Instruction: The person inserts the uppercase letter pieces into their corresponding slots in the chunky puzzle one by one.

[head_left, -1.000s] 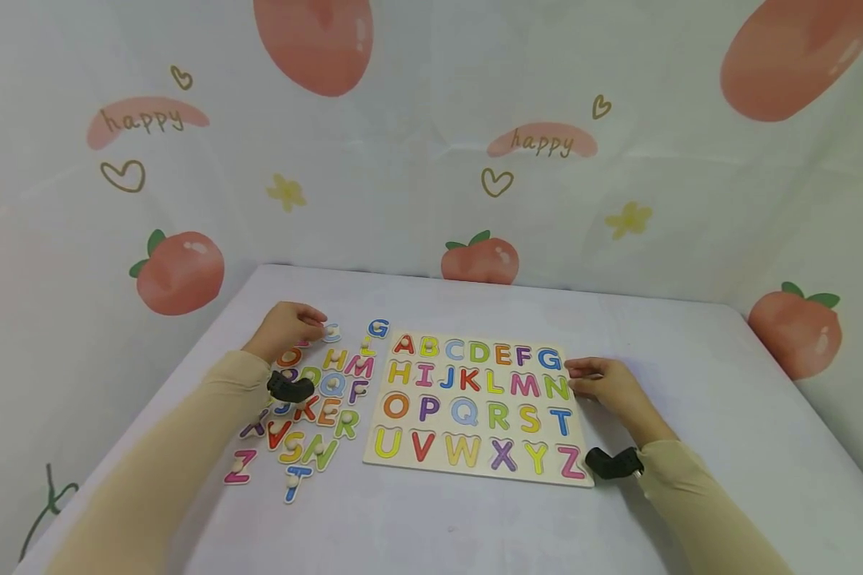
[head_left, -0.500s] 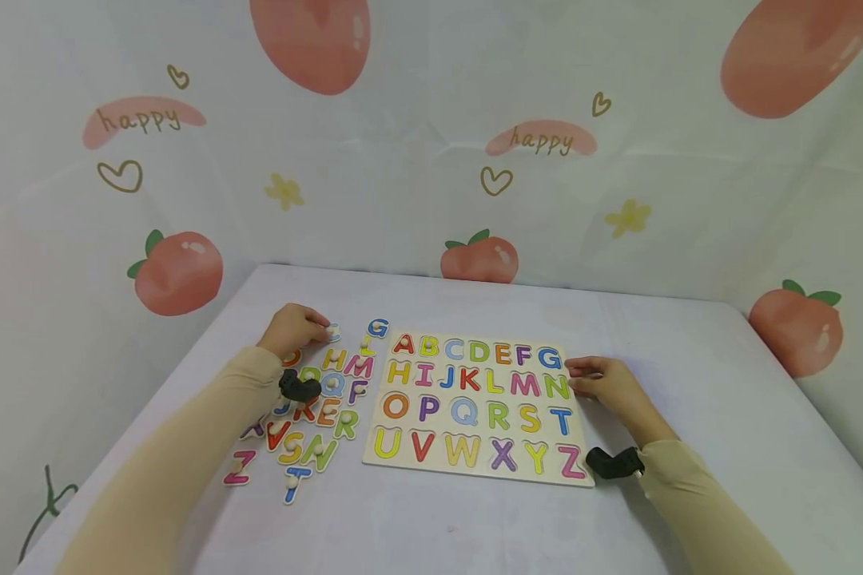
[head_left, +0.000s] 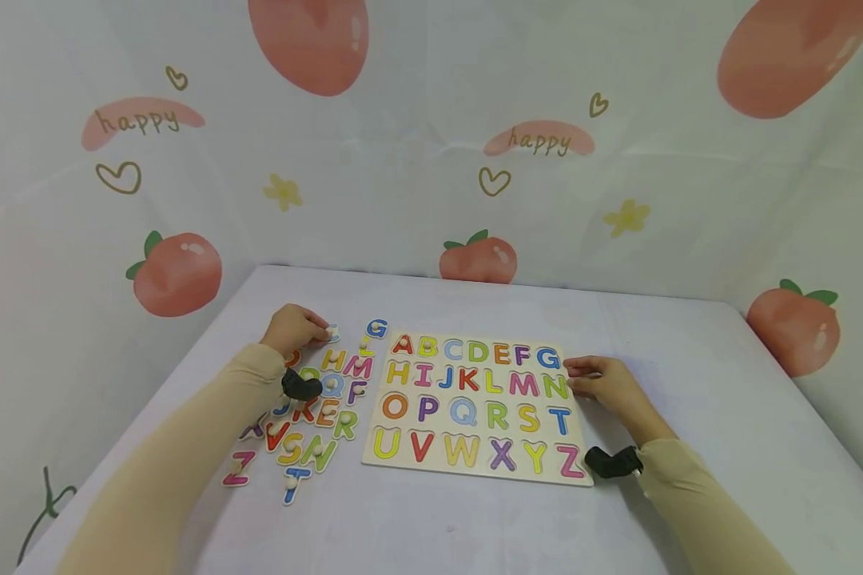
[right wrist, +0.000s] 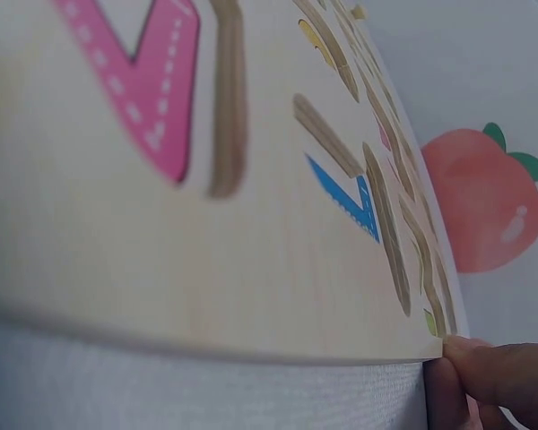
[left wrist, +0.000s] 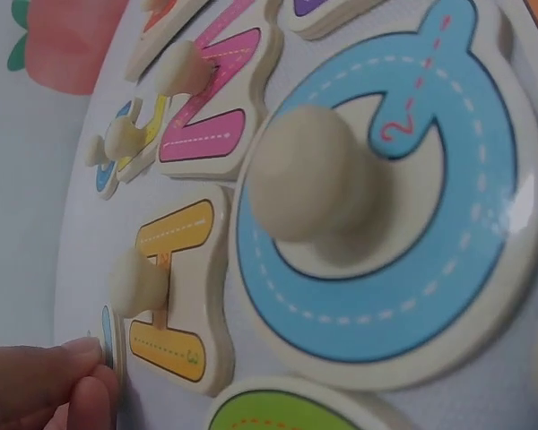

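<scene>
In the head view my left hand (head_left: 292, 329) is at the far end of the loose letter pieces and pinches a light-blue letter piece (head_left: 333, 332), seemingly a C. The left wrist view shows thumb and fingertips (left wrist: 82, 351) at that piece, seen nearly edge-on beside the orange H (left wrist: 172, 291). Part of the piece is hidden by the fingers. My right hand (head_left: 604, 389) grips the right edge of the wooden alphabet board (head_left: 475, 473). In the right wrist view the thumb (right wrist: 484, 358) lies at the board's edge, with fingers under it.
Loose knobbed letters lie left of the board, including a blue G (head_left: 377, 328), a pink M (head_left: 358, 366), a light-blue Q (head_left: 332, 385), a pink Z (head_left: 239, 468) and a blue T (head_left: 295, 483). Knobs stand on the board's A (head_left: 403, 345) and B (head_left: 427, 346).
My left hand has shifted slightly to the right, closing its fingertips on the light-blue letter piece, then stayed nearly still. My right hand has kept its place at the board's edge.
</scene>
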Demonstrator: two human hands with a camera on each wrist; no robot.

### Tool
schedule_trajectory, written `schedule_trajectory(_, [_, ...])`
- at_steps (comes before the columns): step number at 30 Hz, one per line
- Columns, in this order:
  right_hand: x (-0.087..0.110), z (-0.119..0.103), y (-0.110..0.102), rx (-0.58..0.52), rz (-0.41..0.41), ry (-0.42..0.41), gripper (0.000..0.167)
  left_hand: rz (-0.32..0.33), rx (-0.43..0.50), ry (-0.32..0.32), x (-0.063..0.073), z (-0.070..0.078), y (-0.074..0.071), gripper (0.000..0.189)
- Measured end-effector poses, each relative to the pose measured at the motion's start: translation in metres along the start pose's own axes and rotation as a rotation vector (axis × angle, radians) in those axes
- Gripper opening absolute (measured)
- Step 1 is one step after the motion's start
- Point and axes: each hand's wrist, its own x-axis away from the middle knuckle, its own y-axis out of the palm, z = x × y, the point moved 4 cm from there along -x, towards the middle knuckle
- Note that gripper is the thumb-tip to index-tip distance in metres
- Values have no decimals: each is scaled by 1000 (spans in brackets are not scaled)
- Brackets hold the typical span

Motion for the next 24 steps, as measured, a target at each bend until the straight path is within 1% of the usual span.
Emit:
schedule_trajectory(5, [1, 0, 1, -3, -3, 11, 40, -14, 25, -15, -1, 1, 0, 26])
schedule_trajectory(8, [1, -1, 1, 4, -3, 15, 40, -31, 33, -22, 1, 3, -2, 26])
schedule_trajectory(11, [2, -1, 0, 18, -2, 22, 40, -46, 23, -26, 4, 6, -4, 26])
schedule_trajectory(13, [3, -1, 0, 30, -2, 28, 41, -49, 0, -22, 5, 7, -4, 26])
schedule_trajectory(18, [2, -1, -1, 36, 7, 39, 41, -57, -20, -21, 8, 9, -3, 27])
schedule_trajectory(24, [2, 0, 1, 34, 15, 35, 41, -60, -9, -8, 10, 10, 0, 25])
